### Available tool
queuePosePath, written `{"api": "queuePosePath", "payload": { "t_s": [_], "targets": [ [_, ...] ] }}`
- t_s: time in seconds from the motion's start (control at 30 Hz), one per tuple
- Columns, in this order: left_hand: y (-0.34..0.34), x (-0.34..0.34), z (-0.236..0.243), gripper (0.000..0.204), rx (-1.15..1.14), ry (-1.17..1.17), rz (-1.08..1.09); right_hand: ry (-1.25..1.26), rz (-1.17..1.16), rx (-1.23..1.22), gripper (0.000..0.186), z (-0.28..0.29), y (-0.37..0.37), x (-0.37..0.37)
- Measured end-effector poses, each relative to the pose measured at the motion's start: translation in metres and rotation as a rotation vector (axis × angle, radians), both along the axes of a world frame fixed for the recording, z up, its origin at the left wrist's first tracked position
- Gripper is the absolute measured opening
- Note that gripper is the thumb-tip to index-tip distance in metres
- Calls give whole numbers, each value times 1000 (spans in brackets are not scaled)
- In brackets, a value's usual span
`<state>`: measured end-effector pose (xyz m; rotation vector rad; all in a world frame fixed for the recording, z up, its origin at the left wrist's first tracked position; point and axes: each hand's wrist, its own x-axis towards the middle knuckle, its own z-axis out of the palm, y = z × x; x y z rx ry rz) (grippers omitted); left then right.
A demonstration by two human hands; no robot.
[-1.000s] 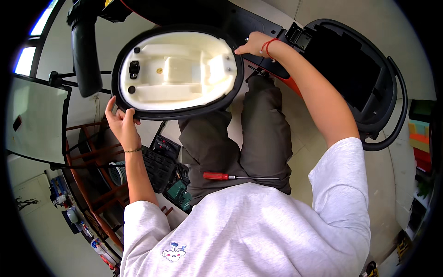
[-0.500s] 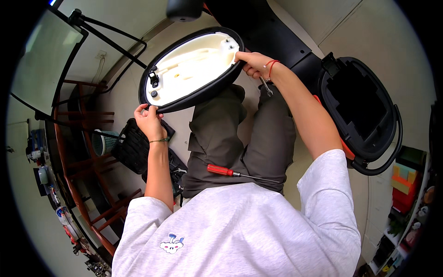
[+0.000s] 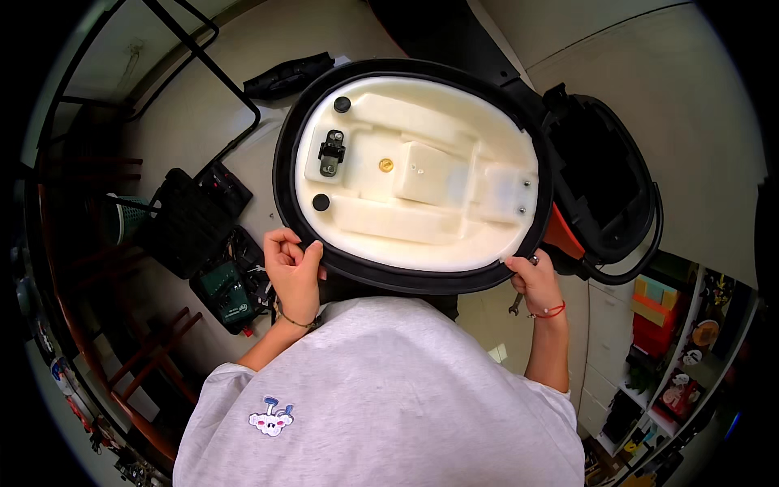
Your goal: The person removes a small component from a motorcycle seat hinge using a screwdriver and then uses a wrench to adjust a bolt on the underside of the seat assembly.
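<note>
An oval seat [image 3: 373, 227] faces me underside up, showing cream plastic inside a black padded rim, with a black bracket [image 3: 331, 152], two round black pads and two small bolts. My left hand [image 3: 294, 280] is closed on the rim at its lower left, thumb on top and fingers curled. My right hand [image 3: 533, 282] grips the rim at the lower right, thumb on top; a metal wrench [image 3: 514, 305] hangs from the same hand, below the fingers. My legs are mostly hidden beneath the seat and my shirt.
Behind the seat lies a black scooter body [image 3: 438, 28] with an open compartment [image 3: 600, 130] at right. At left are a black tubular frame [image 3: 215, 69], tool cases [image 3: 227, 292], a basket [image 3: 122, 223] and wooden furniture [image 3: 114, 373]. Shelves [image 3: 665, 341] hold assorted items at lower right.
The seat has moved down toward my body and right, its underside turned more toward the camera. Both hands came lower with it. The screwdriver on my lap is out of sight.
</note>
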<state>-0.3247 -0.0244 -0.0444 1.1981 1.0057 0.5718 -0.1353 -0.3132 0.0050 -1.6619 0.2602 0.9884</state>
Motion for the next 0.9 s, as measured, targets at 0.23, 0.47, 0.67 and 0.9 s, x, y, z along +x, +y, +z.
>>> {"api": "queuePosePath", "payload": {
  "t_s": [0.23, 0.47, 0.67, 0.9],
  "targets": [
    [-4, -34, -5, 19, -82, 63, -286, -49, -127, -15, 9, -6, -34, -52],
    [-6, -21, 44, 4, -617, -29, -709, -240, -191, -80, 16, 10, -63, -71],
    [-58, 51, 47, 25, -1057, -32, -904, -294, 266, 35, 17, 82, 19, -68],
    [-78, 84, 18, 26, -1198, -146, -766, -511, 433, -91, 20, 45, 68, -43]
  ]
}}
